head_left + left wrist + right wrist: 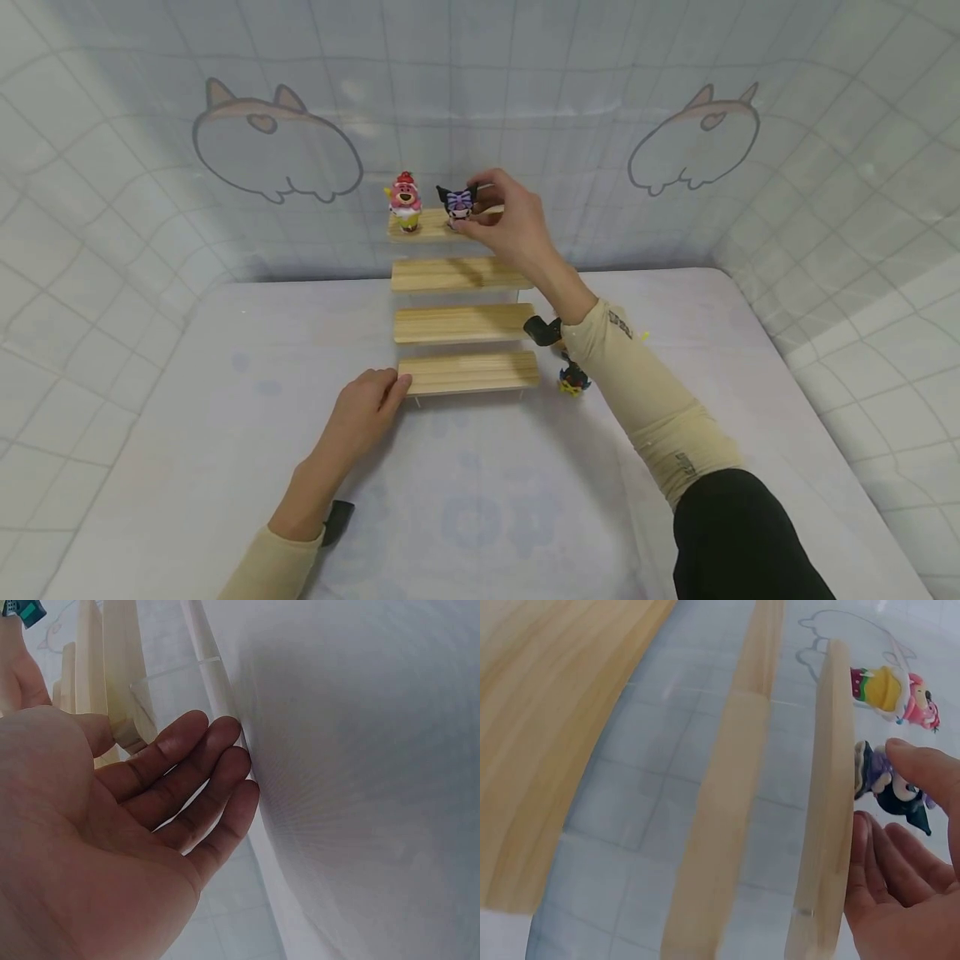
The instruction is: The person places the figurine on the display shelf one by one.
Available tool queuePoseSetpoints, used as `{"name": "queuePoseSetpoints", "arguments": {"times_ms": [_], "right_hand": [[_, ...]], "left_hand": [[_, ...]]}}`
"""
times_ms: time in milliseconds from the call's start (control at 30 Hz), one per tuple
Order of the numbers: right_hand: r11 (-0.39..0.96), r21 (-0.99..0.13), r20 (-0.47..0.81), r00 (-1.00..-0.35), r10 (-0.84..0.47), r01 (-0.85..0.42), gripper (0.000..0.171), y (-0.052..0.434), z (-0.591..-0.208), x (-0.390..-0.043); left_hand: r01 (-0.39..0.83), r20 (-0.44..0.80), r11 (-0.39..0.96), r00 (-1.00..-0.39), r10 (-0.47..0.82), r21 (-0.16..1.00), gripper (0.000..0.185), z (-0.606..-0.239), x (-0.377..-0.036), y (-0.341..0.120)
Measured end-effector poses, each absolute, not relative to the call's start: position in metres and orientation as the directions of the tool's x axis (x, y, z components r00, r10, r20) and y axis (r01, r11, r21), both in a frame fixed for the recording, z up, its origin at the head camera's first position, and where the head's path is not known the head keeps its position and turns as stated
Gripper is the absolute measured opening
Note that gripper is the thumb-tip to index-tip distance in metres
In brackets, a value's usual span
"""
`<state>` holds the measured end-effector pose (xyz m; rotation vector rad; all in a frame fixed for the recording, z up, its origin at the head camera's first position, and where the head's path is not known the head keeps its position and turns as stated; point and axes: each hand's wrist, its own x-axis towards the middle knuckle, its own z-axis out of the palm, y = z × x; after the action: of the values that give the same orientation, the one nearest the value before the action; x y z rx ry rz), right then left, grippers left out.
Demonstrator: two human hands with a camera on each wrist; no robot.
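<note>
At the left end of the lowest step of the wooden stair shelf (465,325), the left hand (365,414) rests on the table (225,433) with its fingers straight and relaxed, their tips against the end of the bottom plank; the left wrist view shows the palm open and holding nothing. On the top step, near its left end, a pink bear figurine (405,201) stands upright. Just to its right, about mid-plank, stands the black and purple figurine (457,203), and the right hand (510,223) has thumb and fingertips closed lightly on it, as the right wrist view shows with the thumb on its head. To set it well, it seems wise to keep the base flat on the plank, leave a gap from the bear, loosen the pinch only once it stands on its own, and hold the shelf steady with the left hand so the top step does not wobble. By the shelf's right side, partly behind the forearm, lie a dark small figure (573,382) and another I cannot make out. The beige sleeve (645,392) carries small dark print, too tiny to read; no other writing shows.
</note>
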<state>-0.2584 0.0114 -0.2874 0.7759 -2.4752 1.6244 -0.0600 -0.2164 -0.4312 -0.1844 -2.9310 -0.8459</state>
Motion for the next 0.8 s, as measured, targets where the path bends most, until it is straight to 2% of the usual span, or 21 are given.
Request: {"name": "queuePoseSetpoints", "arguments": {"times_ms": [200,433,800], "right_hand": [[0.289,-0.826,0.374,-0.855,-0.36,-0.483,0.054,0.027,-0.291,-0.255],[0.304,-0.8,0.424,-0.845,-0.326,-0.518,0.043,0.048,-0.292,-0.241],[0.305,-0.784,0.457,-0.835,-0.307,-0.541,0.044,0.08,-0.304,-0.21]], "left_hand": [[0.133,0.114,0.841,-0.99,0.086,0.524,0.037,-0.431,-0.06,-0.216],[0.129,0.113,0.843,-0.99,0.082,0.523,0.037,-0.431,-0.062,-0.217],[0.131,0.11,0.839,-0.99,0.086,0.528,0.038,-0.43,-0.063,-0.218]]}}
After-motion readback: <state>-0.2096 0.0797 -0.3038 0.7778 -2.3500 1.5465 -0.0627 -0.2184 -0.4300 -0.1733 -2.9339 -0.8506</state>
